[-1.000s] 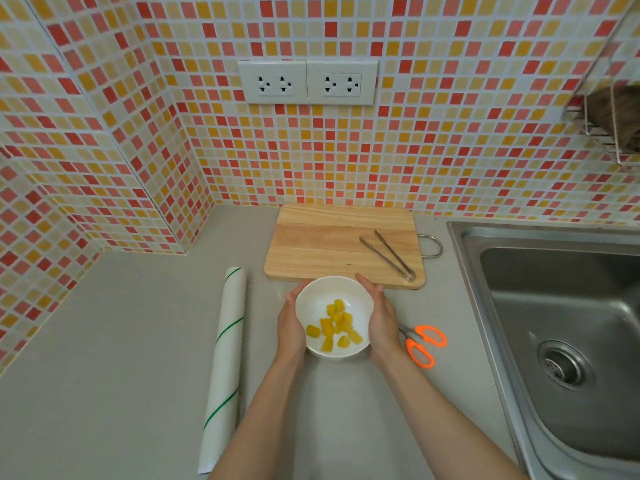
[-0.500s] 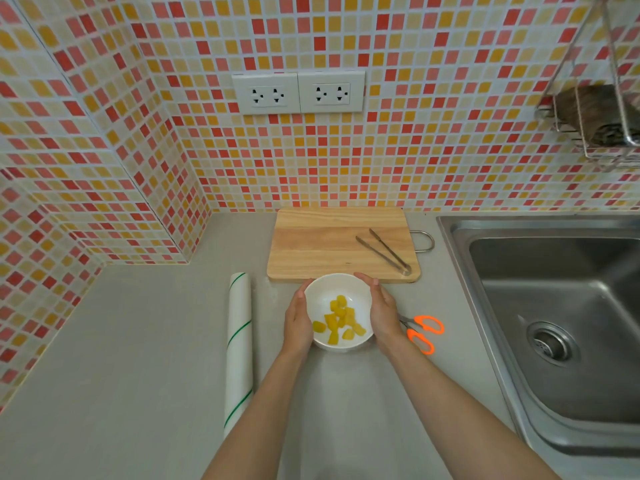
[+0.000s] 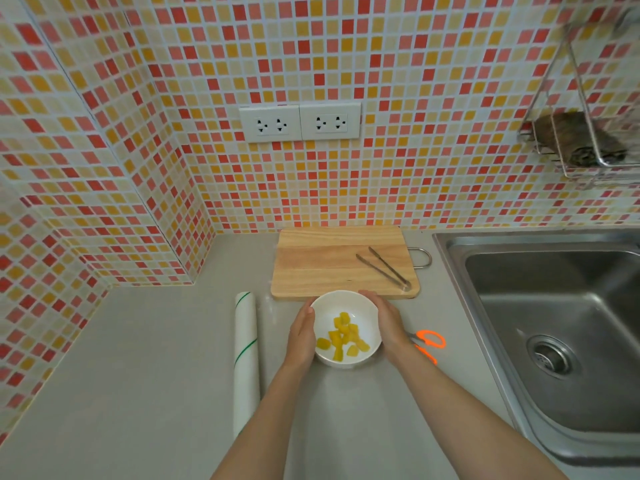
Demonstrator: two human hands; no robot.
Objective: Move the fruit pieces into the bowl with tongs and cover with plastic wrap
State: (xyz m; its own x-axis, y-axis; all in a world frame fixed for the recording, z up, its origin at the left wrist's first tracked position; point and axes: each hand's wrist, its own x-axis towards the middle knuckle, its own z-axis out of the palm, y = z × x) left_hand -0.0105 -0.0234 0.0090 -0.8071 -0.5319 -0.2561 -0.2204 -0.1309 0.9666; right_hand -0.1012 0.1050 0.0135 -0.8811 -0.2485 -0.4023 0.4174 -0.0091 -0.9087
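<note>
While no brand name or readable writing shows anywhere, the roll of plastic wrap (image 3: 246, 362) carries only thin green diagonal stripes on its white surface. It lies lengthwise on the grey counter (image 3: 121, 375), left of the left forearm and apart from it; the counter to its left is bare right up to the tiled side wall.

Both forearms reach in from the bottom edge. The left hand (image 3: 302, 336) and the right hand (image 3: 389, 322) cup the white bowl (image 3: 367, 308) from opposite sides, palms curved and pressed against its outer wall, fingers partly open around the rim rather than closed into a fist. The bowl sits on the counter with its far rim just touching or overlapping the near edge of the cutting board (image 3: 318, 261); which of the two I cannot tell. Yellow fruit pieces (image 3: 343, 336) lie heaped in the bottom of the bowl.

Just right of the right wrist, orange-handled scissors (image 3: 429, 341) lie on the counter, partly hidden by the hand, between the bowl and the rim of the steel sink (image 3: 450, 258).

Farther back, the metal tongs (image 3: 384, 268) rest slightly spread on the right part of the wooden board, whose wire handle sticks out toward the sink. Behind it the mosaic wall holds two white outlets (image 3: 299, 123), and a wire rack (image 3: 585, 147) hangs at the upper right.
</note>
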